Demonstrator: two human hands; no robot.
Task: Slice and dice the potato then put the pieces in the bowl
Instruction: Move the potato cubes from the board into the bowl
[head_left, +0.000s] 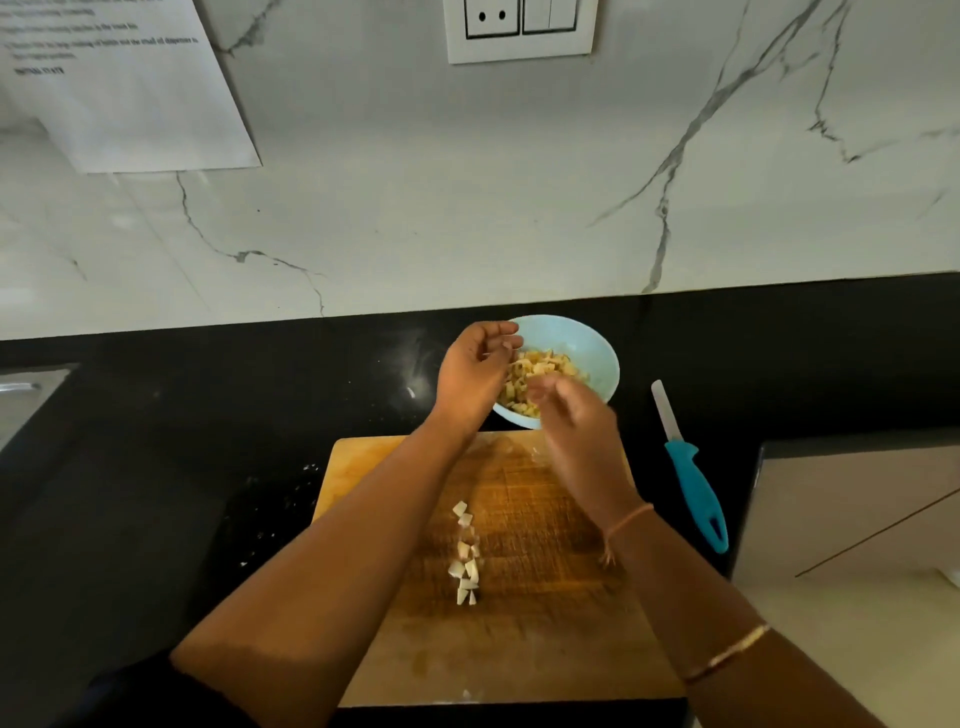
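On a black counter (156, 467) below a white marble wall, I see a wooden cutting board (545, 623) lying nearest the camera, with a pale blue bowl (597, 348) just beyond its far edge. Both of the person's bare forearms reach forward over the board to the bowl.

The left hand (470, 371) hovers at the bowl's left rim, its palm turned toward the bowl. Its fingers (501, 332) are loosely curled and slightly apart, and I can see nothing held in them. The right hand (576, 431) is over the bowl's near rim and is blurred, so I cannot tell whether its fingers are apart, together or gripping anything.

Most of the potato is in the bowl as a heap of small yellowish diced pieces (545, 371). A short row of cut pieces (465, 556) remains on the board, left of its middle and beside the left forearm, with neither hand touching it.

A knife (691, 478) with a white blade and a teal handle lies on the counter just to the right of the board, blade pointing toward the wall, well apart from both hands.

The right arm wears a thin thread band (628, 519) at the wrist and a gold bangle (727, 652) further up the forearm. On the wall I see a white socket and switch plate (519, 26) above the bowl, and a printed sheet of paper (130, 88) to the upper left, its text too small to read.
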